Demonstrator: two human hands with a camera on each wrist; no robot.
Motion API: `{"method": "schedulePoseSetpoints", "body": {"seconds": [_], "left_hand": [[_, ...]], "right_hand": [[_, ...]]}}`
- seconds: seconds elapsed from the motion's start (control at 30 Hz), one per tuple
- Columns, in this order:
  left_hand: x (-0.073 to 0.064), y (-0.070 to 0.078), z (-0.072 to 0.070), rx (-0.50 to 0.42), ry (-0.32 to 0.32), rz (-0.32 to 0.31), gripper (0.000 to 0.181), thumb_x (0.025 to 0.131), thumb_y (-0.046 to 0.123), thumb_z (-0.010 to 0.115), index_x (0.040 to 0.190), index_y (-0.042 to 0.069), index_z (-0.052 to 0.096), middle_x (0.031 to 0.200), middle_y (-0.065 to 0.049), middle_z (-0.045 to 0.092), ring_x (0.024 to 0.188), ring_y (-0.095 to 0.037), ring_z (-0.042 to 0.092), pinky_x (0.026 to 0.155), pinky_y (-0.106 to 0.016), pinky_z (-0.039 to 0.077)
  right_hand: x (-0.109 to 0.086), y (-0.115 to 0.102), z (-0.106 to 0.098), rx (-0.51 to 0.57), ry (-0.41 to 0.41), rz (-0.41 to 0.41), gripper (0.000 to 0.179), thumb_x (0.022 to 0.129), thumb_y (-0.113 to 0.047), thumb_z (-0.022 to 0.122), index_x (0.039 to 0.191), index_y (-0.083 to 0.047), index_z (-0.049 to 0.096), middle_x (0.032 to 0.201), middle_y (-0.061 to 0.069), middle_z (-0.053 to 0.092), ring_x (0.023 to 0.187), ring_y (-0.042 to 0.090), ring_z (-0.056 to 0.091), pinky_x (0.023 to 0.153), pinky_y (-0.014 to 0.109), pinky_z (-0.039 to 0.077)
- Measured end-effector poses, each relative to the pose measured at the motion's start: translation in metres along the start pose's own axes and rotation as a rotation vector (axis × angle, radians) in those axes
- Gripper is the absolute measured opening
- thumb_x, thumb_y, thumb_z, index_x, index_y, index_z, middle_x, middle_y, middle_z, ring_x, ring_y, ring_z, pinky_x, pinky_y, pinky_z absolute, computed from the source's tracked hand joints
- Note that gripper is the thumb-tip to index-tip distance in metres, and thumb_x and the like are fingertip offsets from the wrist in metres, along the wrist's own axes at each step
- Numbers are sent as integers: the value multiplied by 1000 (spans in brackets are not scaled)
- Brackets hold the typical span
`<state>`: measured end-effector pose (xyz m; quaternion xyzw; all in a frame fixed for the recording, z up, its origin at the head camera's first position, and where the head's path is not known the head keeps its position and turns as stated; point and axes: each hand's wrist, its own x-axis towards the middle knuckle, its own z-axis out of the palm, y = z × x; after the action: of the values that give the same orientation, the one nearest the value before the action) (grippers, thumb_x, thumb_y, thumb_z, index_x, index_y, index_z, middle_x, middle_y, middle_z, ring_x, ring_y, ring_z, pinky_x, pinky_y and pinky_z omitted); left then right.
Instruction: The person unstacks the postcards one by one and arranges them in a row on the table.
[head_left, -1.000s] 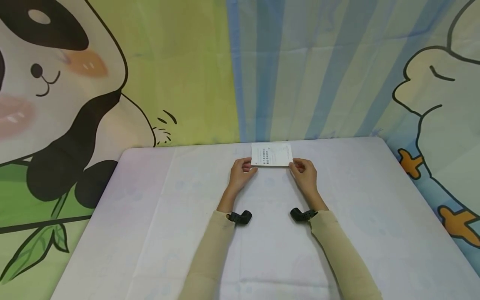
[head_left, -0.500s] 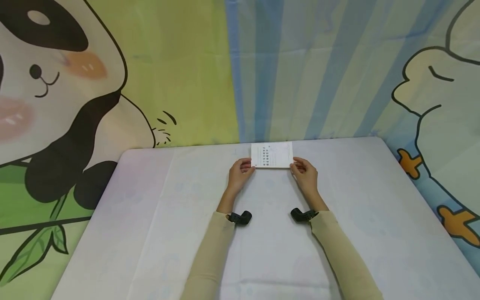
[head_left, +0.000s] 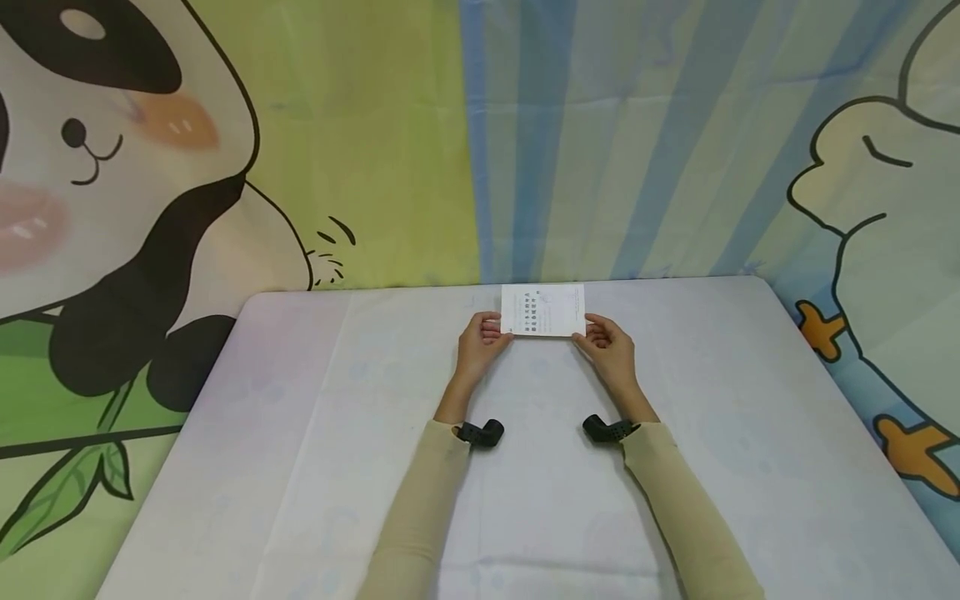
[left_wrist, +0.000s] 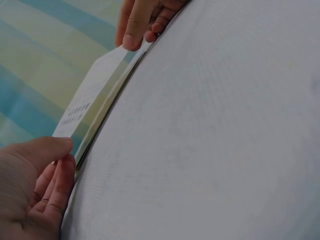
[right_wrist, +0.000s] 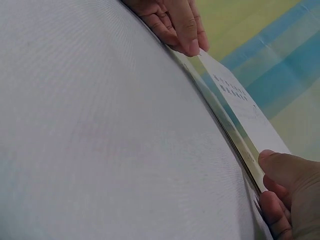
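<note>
In the head view a white card with rows of dark printed characters is held up near the table's far edge. My left hand pinches its left side and my right hand its right side. Both thumbs lie on the printed face by the near corners. The left wrist view shows the card raised off the table, with backdrop visible beneath it. From the right wrist, the right thumb presses the near end of the card. The fingers behind the card are partly hidden.
A white cloth covers the table. Its far edge meets a striped backdrop. A cartoon panda is printed on the left side, and a pale cartoon figure on the right. Black cameras sit on both wrists.
The card's near edge has come slightly lower in view, and more of its printed face shows. My right thumb has shifted a little inward. Both hands stay almost in place.
</note>
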<state>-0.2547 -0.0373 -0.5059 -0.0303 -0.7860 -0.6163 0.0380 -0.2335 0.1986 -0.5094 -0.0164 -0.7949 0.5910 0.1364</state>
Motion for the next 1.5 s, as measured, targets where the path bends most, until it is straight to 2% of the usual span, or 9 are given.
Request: {"method": "schedulePoseSetpoints", "body": {"seconds": [0.23, 0.53, 0.83, 0.97, 1.07, 1.2, 1.33, 1.5], "left_hand": [[2, 0, -1, 38, -6, 24, 54, 83, 3, 74, 134, 3, 56, 96, -15, 64, 83, -22, 65, 74, -24, 53], [2, -4, 0, 19, -6, 40, 51, 82, 2, 75, 130, 1, 59, 92, -14, 62, 78, -16, 63, 68, -18, 50], [-3, -1, 2, 20, -13, 30, 48, 81, 1, 76, 127, -1, 60, 94, -12, 61, 77, -12, 60, 68, -16, 50], [-4, 0, 2, 16, -18, 44, 48, 81, 1, 77, 126, -2, 60, 93, -11, 60, 76, -9, 58, 68, -15, 49], [-5, -2, 3, 5, -38, 46, 48, 81, 1, 76, 126, -2, 59, 93, -10, 59, 75, -8, 56, 67, -14, 47], [-9, -2, 4, 5, -59, 43, 48, 81, 2, 77, 126, -2, 58, 94, -11, 59, 76, -8, 56, 67, -15, 47], [-12, 0, 5, 7, -65, 66, 48, 80, 2, 78, 125, -3, 59, 94, -12, 61, 77, -9, 56, 68, -16, 48], [-16, 8, 8, 31, -71, 108, 49, 80, 2, 78, 126, -4, 58, 97, -14, 62, 80, -12, 58, 71, -18, 49]], "right_hand": [[-1, -2, -1, -25, -24, -17, 46, 83, -7, 78, 124, 4, 61, 104, 21, 62, 79, 6, 54, 68, 9, 43], [-3, -1, -2, -78, -52, -11, 49, 83, -5, 77, 126, 6, 58, 103, 23, 62, 80, 3, 53, 67, 8, 43], [-15, -2, -7, 6, -47, -104, 45, 84, -9, 77, 122, 7, 59, 92, 13, 62, 79, 8, 53, 66, 10, 43], [-13, -3, -8, -47, -64, -31, 46, 85, -6, 75, 126, 6, 57, 100, 19, 62, 82, 8, 53, 67, 9, 43], [-13, -4, -11, -81, -79, 16, 48, 86, -4, 73, 129, 6, 56, 103, 23, 61, 85, 13, 53, 68, 8, 43], [-18, -7, -17, -95, -102, 23, 48, 87, -3, 72, 131, 6, 54, 103, 24, 60, 85, 15, 54, 69, 9, 44], [-22, -12, -23, -104, -111, 40, 49, 87, -3, 71, 132, 6, 53, 104, 24, 60, 78, 4, 56, 64, 13, 49], [-24, -17, -29, -88, -123, 72, 49, 88, -2, 70, 133, 5, 52, 104, 22, 58, 68, -1, 59, 59, 18, 52]]}}
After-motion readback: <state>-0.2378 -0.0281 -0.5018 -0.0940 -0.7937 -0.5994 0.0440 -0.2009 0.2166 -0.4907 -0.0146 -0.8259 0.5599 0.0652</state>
